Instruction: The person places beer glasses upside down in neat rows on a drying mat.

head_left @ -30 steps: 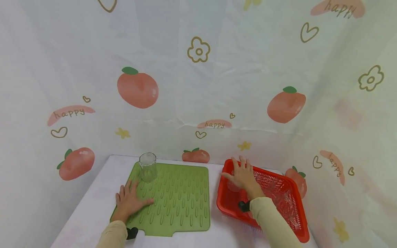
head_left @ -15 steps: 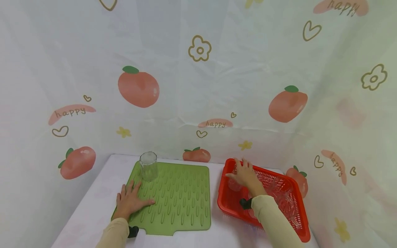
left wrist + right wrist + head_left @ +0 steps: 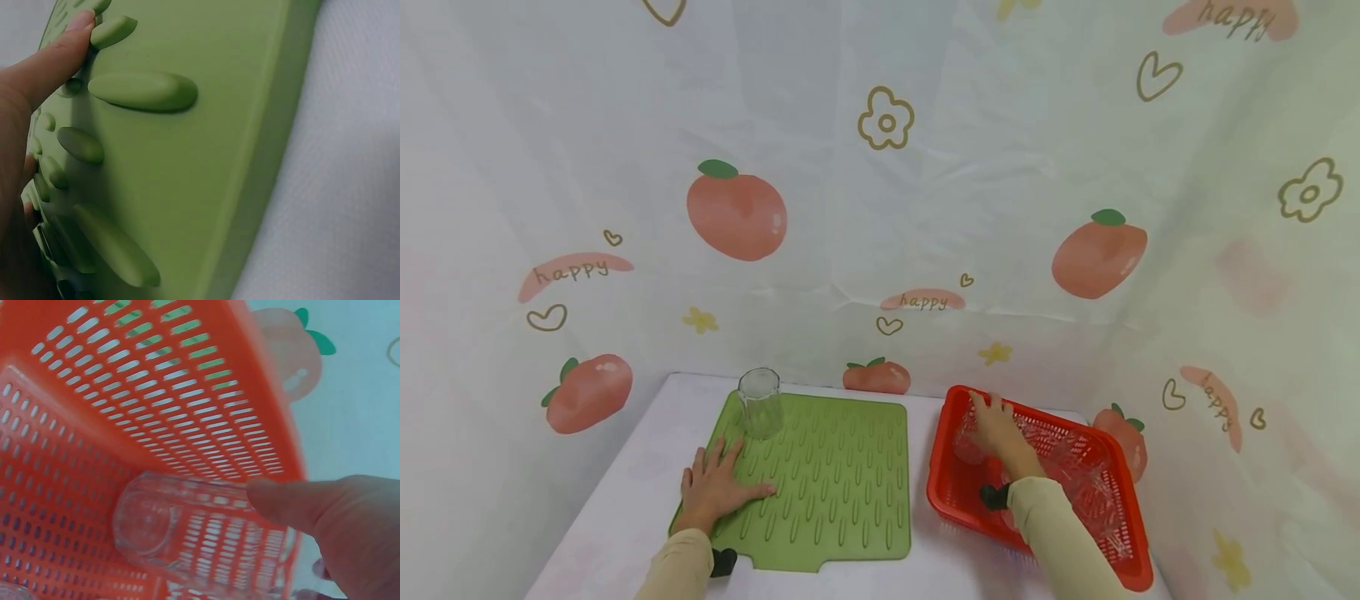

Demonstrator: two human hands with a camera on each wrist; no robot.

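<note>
My left hand (image 3: 711, 492) lies spread on the left part of the green drying mat (image 3: 842, 475); in the left wrist view its thumb (image 3: 59, 59) touches the raised ribs. A clear drinking glass (image 3: 762, 404) stands on the mat's far left corner, beyond my fingertips. Inside the red plastic basket (image 3: 934, 492), my right hand (image 3: 1000, 429) grips another clear glass (image 3: 194, 531) near its rim. The right wrist view shows the thumb (image 3: 287, 500) on its near side, with fingertips partly hidden beyond the rim. This glass leans along the slotted basket wall.
Several more clear glasses (image 3: 1097, 496) lie in the right part of the basket. The mat and basket share a white-covered table (image 3: 617, 500). A printed white curtain (image 3: 820, 308) rises behind and at the sides.
My right hand has come down into the basket, and its spread fingers have closed around the glass at the left. The left hand has stayed on the mat.
</note>
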